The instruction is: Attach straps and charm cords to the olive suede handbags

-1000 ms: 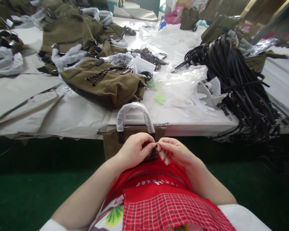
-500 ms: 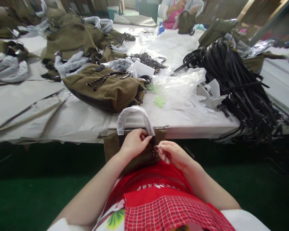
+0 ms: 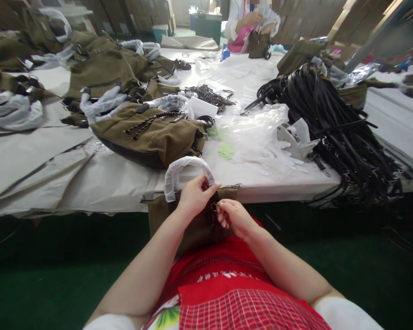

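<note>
An olive handbag (image 3: 158, 217) hangs at the table edge against my red apron, its zipper top level with the tabletop. Its arched handle (image 3: 187, 161) is wrapped in white film. My left hand (image 3: 194, 197) is closed, thumb and fingers pinching the handle's right base. Just below and to the right, my right hand (image 3: 234, 215) pinches a small metal clasp (image 3: 214, 206) against the bag's front. A dark braided cord (image 3: 212, 224) dangles from that clasp. My fingers partly hide the clasp, so whether it is hooked to anything I cannot tell.
Another olive bag (image 3: 147, 133) lies on its side on the table (image 3: 124, 183). Black straps (image 3: 330, 110) are heaped at the right, near clear plastic bags (image 3: 251, 126). Braided cords (image 3: 209, 96) lie behind. Across the table a person (image 3: 251, 27) handles a bag.
My right hand has moved left with the clasp, closer to my left hand and the handle's base. The handle has tilted slightly. The camera view has shifted a little.
</note>
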`<state>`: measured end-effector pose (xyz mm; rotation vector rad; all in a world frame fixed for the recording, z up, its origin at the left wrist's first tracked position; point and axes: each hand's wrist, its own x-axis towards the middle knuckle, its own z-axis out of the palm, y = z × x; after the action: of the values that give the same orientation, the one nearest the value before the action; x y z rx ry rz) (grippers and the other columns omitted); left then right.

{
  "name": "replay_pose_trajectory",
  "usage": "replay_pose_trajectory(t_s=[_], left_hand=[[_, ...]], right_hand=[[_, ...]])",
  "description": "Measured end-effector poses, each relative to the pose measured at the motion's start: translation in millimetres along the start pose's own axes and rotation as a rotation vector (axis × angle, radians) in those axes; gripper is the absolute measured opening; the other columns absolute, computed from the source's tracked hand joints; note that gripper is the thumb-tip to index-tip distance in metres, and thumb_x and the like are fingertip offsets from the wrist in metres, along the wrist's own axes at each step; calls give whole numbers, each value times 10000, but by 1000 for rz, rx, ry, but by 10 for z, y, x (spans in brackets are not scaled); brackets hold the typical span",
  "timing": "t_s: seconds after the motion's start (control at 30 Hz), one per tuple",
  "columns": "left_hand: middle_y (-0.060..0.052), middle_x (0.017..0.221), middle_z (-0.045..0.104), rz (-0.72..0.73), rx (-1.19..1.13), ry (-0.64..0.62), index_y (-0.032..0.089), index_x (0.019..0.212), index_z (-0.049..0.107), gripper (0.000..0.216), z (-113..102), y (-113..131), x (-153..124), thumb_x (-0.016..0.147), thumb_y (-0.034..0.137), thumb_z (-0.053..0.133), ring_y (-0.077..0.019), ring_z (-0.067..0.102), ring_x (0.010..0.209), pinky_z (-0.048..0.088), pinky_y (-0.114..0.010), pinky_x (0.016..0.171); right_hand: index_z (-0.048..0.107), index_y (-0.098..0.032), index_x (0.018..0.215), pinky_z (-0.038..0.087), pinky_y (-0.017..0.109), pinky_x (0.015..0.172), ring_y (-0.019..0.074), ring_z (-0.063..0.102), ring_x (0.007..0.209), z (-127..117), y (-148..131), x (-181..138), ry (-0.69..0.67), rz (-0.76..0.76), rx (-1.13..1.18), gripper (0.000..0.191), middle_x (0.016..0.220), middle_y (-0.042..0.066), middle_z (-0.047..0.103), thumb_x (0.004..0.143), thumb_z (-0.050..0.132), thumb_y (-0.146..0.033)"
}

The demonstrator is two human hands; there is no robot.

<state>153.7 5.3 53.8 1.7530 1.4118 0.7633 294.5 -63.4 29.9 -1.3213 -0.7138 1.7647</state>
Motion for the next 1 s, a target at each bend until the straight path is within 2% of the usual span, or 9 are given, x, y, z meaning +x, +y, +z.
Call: replay_pose_trajectory(t_s=[0.1,0.2,0.37,0.57,0.63,0.8,0.9,0.93,1.0], left_hand=[[28,570,579,-49,113,78,194,658,552,370,-12,120,-107,799,521,651,-133,525,523,328,-251,523],[18,591,607,-41,138,134,198,692,563,304,39,186,-253,827,461,634,-143,554,535,356,-251,536],[-31,722,689,12,39,222,186,801,618,210,193,89,-463,873,381,592,-175,642,660,464,-282,645],[-16,710,696,-105,-413,283,178,794,617,195,263,-37,-458,842,366,626,-157,652,653,510,-263,640],[-24,741,712,-121,-478,281,173,816,624,190,251,-48,-455,837,362,628,-160,663,668,523,-265,641],[-56,813,731,1,-253,278,177,840,683,210,214,-81,-537,873,368,603,-200,681,790,529,-344,803],[-47,785,718,-64,-339,293,170,818,666,207,194,-139,-526,857,366,611,-188,667,754,529,-323,760],[-39,761,709,-96,-398,294,166,805,653,206,181,-157,-511,845,365,620,-177,658,720,529,-304,718],[-19,714,689,-136,-487,269,163,778,630,203,142,-175,-487,818,362,642,-158,639,661,522,-274,656]], right_hand=[[559,-183,625,293,159,321,67,444,313,64,16,47,30,-24,26,196,431,-42,568,678,630,-358],[553,-185,609,306,167,316,74,450,313,124,58,92,70,-39,87,182,436,-36,568,654,638,-338],[529,-194,626,335,176,356,73,447,370,193,107,97,107,-19,281,196,481,-28,539,701,586,-366],[519,-194,641,383,178,415,76,449,427,217,76,20,124,-3,507,182,527,-21,539,751,597,-317],[540,-188,651,386,176,420,77,459,434,224,59,15,119,-26,550,183,536,-19,554,764,615,-311],[546,-181,640,391,161,442,58,435,458,216,20,56,-1,-55,579,182,575,-33,534,705,674,-291],[586,-186,699,350,180,411,61,389,427,131,-20,51,-95,-39,383,227,563,-39,519,717,689,-387],[609,-190,731,344,195,403,73,384,417,81,-54,35,-76,-73,216,257,553,-35,522,751,671,-440],[656,-199,830,416,239,463,114,464,473,-40,-166,-14,96,-268,-195,289,608,-4,579,820,626,-487]])
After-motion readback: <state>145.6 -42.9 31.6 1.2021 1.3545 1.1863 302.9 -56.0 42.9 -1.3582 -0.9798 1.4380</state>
